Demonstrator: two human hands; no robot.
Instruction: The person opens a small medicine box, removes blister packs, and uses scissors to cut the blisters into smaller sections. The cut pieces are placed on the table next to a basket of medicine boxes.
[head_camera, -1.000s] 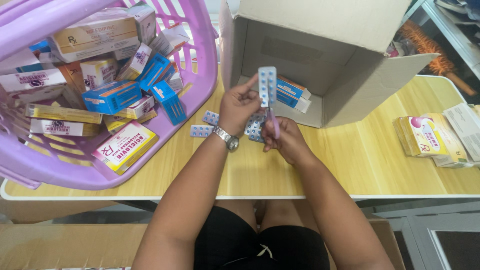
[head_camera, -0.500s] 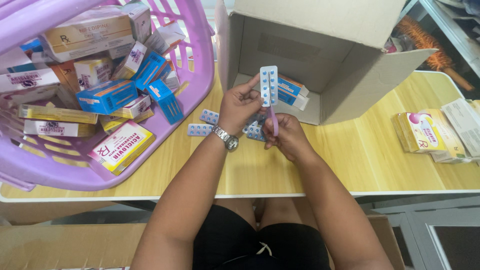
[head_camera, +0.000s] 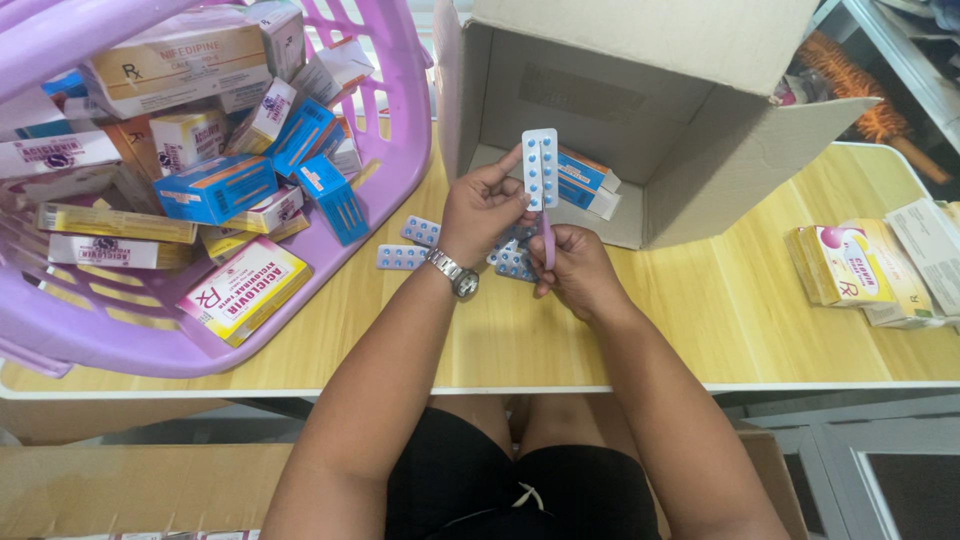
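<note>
Wooden counter (head_camera: 700, 330) w/ open cardboard box (head_camera: 640, 110) at back, purple basket (head_camera: 380, 200) of medicine cartons to the left, more cartons (head_camera: 850, 265) far right. Left hand (head_camera: 480, 205) pinched shut on white blister strip w/ blue pills (head_camera: 540, 168), held upright, long axis vertical, just in front of box mouth; right hand (head_camera: 575, 270) directly below, closed round pink-handled scissors (head_camera: 547, 240) w/ blades pointing up along strip's centre line, touching its lower edge. Loose blister pieces (head_camera: 415, 245) lying under both hands, nothing blocking betw. blades & strip.

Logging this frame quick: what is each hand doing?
Left hand: closed on a blister pack, held upright.
Right hand: closed on pink-handled scissors.
</note>
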